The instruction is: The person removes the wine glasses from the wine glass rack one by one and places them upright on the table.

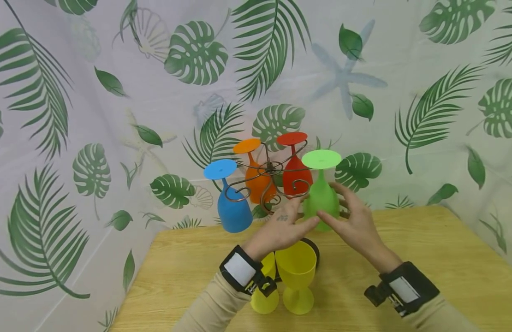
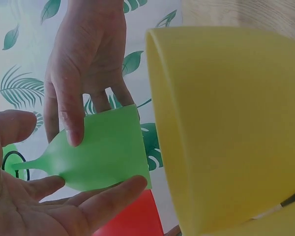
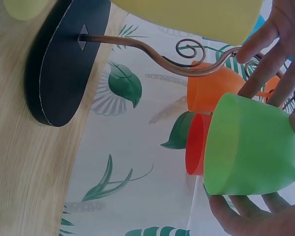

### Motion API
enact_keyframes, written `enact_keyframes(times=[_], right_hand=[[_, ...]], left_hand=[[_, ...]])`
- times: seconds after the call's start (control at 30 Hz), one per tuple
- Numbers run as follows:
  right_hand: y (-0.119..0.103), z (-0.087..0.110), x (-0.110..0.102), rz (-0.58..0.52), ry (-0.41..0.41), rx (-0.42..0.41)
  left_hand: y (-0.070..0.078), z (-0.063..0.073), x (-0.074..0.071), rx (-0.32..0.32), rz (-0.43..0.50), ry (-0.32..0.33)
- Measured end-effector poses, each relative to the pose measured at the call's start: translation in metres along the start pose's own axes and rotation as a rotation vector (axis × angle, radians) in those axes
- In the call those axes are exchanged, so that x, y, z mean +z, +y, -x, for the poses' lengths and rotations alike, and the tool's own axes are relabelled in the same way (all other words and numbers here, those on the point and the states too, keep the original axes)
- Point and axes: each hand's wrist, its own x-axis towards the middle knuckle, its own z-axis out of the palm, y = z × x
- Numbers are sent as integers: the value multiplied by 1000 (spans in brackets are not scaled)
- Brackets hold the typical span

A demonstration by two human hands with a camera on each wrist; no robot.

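Note:
Upside down by its stem at the wire rack (image 1: 269,168) hangs a green goblet (image 1: 321,198), its bowl between both hands. My left hand (image 1: 278,230) holds the left side of the bowl, thumb across the front. From the right, my right hand (image 1: 355,223) grips the same bowl, its thumb in front and fingers behind, as the left wrist view shows. The green foot (image 1: 321,159) lies above the wire arms. Also hanging upside down on the rack are a blue goblet (image 1: 234,210), an orange goblet (image 1: 258,182) and a red goblet (image 1: 296,175).
Two yellow goblets stand upright on the wooden table, the nearer one (image 1: 296,276) just below the hands, the other (image 1: 264,299) partly behind my left wrist. The rack's black base (image 3: 64,69) is behind them. A leaf-patterned cloth (image 1: 156,115) hangs behind the table.

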Motion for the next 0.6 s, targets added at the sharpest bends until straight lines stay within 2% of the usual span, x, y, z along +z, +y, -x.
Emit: enact_keyframes(times=[0.1,0.27,0.6], right_hand=[[0,0,3,3,-4,-18],[1,-4,9,-8,-9,-31],[0,-10,17,-6,-20,-12]], left_hand=[[0,3,-1,-21,-23,11],[-3,6,-2,-20,-17,18],[-6,9,-5,-47,-42,22]])
